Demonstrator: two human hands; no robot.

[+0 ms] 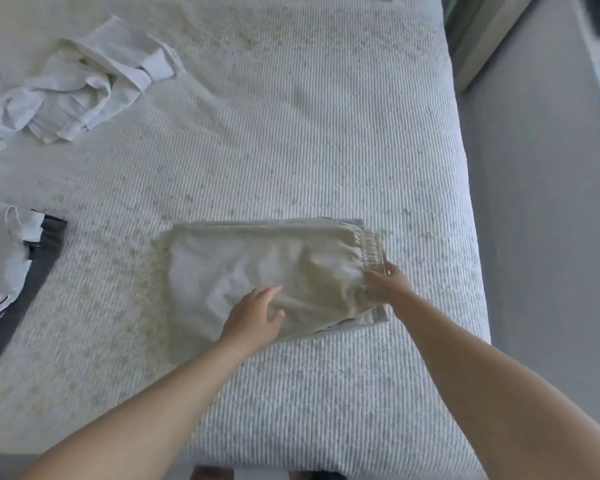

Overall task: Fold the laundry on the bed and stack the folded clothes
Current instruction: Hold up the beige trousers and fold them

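The person leans over the bed [291,133] with both bare arms stretched forward. The left hand [253,318] lies on the near edge of a folded cream garment [257,271]; its fingers are nearly straight and a little spread, and they press flat on the cloth without closing round anything. The right hand [385,282] is at the right edge of the same garment, just below the gathered elastic waistband [371,252]. Its fingers are bent into the cloth there, but the picture is blurred at this place and I cannot tell if they really pinch the fabric or only push on it.

The garment spreads from the left hand away to the far side and to the left, so most of it is beyond and between the two hands. Under it, more folded pale layers [371,320] show at the far edge and at the near right corner, close beside the right hand, so the cream piece is the top of a small stack.

Far from both hands, toward the upper left, a crumpled heap of pale clothes [84,84] is on the bed cover, not folded. Well to the left of the left hand, at the edge of the view, lies another group: a light garment [0,247] over a dark grey piece [32,292]. To the right of the right arm, the bed ends and a grey floor [541,237] begins.
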